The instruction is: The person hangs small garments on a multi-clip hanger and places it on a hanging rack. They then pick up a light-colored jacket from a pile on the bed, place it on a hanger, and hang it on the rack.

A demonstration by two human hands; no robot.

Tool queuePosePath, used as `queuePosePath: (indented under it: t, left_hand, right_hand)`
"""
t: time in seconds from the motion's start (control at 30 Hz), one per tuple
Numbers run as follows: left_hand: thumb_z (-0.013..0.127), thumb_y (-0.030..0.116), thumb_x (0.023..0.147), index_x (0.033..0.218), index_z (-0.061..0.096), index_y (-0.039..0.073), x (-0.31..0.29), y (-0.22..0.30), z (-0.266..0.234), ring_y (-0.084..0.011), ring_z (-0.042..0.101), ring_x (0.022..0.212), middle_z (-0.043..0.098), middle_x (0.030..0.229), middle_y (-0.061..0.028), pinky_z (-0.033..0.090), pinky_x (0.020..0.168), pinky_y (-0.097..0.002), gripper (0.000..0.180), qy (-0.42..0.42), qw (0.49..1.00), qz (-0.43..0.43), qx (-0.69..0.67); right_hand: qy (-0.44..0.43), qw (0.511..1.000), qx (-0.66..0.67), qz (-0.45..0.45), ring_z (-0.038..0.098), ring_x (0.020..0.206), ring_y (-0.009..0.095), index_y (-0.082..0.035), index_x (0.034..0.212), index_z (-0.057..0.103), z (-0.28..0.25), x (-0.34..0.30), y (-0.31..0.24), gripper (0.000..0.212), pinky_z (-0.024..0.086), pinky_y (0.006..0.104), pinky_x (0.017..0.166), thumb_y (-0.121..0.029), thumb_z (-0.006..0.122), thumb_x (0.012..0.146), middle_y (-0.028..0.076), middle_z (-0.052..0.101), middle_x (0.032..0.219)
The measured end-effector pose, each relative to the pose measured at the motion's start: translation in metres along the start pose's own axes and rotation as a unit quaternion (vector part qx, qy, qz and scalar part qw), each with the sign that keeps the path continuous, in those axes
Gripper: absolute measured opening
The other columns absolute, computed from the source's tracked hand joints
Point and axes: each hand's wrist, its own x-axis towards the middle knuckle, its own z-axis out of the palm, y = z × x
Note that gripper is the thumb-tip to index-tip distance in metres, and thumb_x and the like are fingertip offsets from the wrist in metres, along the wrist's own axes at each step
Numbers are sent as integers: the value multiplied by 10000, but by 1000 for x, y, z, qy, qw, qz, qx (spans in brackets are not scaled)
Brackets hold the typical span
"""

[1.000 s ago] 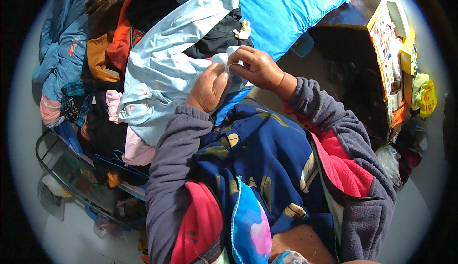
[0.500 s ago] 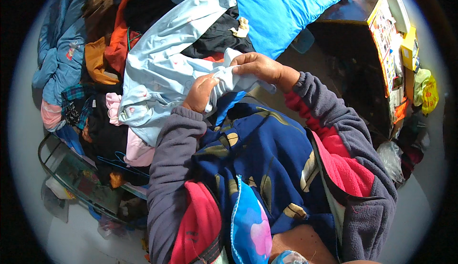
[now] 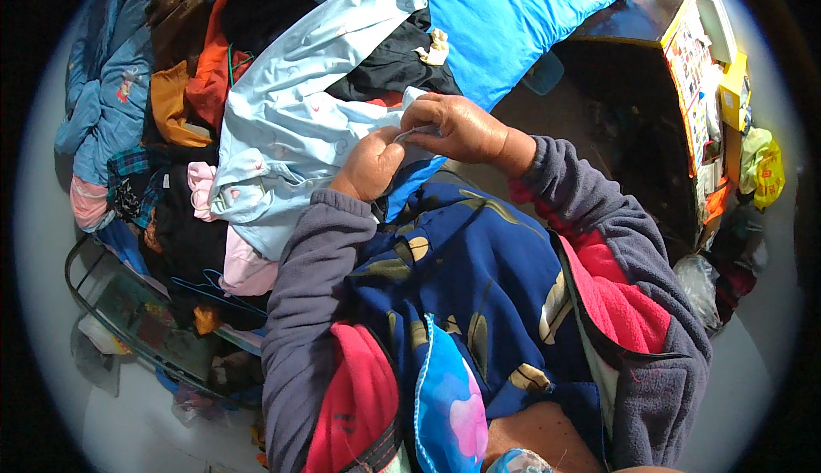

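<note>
A pale blue garment (image 3: 295, 97) with small printed figures lies spread over the pile before me, one long sleeve or leg stretching up to the far side. At its near right end, my left hand (image 3: 372, 163) and my right hand (image 3: 459, 133) meet. Both are closed, fingertips pinching a narrow, thin edge of the pale cloth between them. My fingers hide most of that edge. Beneath the garment, black cloth (image 3: 389, 67) shows, and a pink piece (image 3: 248, 265) sticks out at its lower left. Dark blue patterned fabric (image 3: 470, 251) covers my lap.
A bright blue cushion-like bundle (image 3: 505, 24) lies at the far middle. To the right stands an open dark box (image 3: 637, 54) with a yellow carton (image 3: 733, 88) beside it. Orange cloth (image 3: 209, 84) and blue clothes (image 3: 111, 114) heap up at left, above a dark-rimmed frame (image 3: 145, 319).
My hands have drawn together, the left turning its back upward. The pale cloth that was bunched and hanging between and below them is now mostly out of sight, leaving a thin edge.
</note>
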Motion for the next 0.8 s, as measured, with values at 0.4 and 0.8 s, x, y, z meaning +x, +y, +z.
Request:
queuePosePath:
  t: [0.4, 0.8]
  left_hand:
    - [688, 113, 884, 1008, 675, 5, -2, 18, 17, -127, 595, 751, 667, 876, -80, 489, 659, -291, 165, 186, 983, -8, 6]
    - [634, 114, 927, 1034, 656, -15, -1, 14, 17, -204, 617, 794, 650, 890, -113, 495, 731, -303, 169, 202, 972, 87, 80]
  right_hand:
    - [115, 990, -77, 31, 663, 770, 304, -97, 915, 662, 17, -11, 10, 130, 547, 372, 656, -131, 723, 806, 95, 637, 855]
    - [148, 984, 82, 60, 653, 920, 157, -18, 942, 641, 28, -10, 12, 125, 539, 281, 777, 9, 708, 840, 78, 664, 1022]
